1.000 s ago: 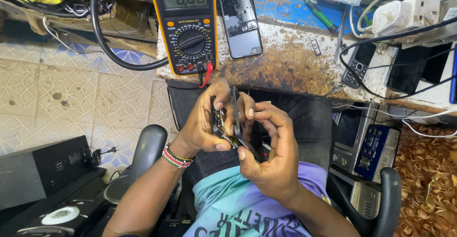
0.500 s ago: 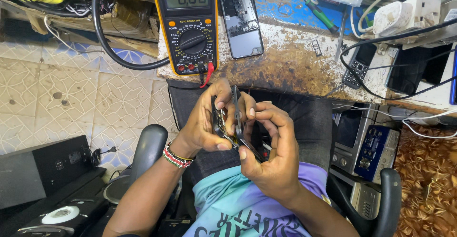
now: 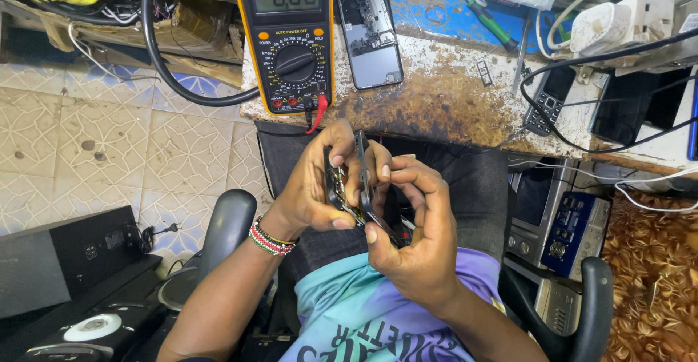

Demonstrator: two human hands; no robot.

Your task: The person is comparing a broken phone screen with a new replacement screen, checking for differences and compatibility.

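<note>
Both my hands hold an opened mobile phone (image 3: 361,180) over my lap, turned almost edge-on to the camera. My left hand (image 3: 314,187) grips its left side, where bare circuit parts show. My right hand (image 3: 413,220) clasps the right and lower edge, fingers curled over the dark panel. A beaded bracelet (image 3: 270,238) circles my left wrist. Which part of the phone the fingertips press is hidden.
A yellow multimeter (image 3: 287,38) with red and black leads lies on the worn workbench (image 3: 451,100), next to an opened phone back (image 3: 368,31). A small keypad phone (image 3: 547,99), screwdrivers (image 3: 483,9) and cables lie farther right. Black chair armrests (image 3: 225,224) flank me; electronic boxes (image 3: 563,231) stand at right.
</note>
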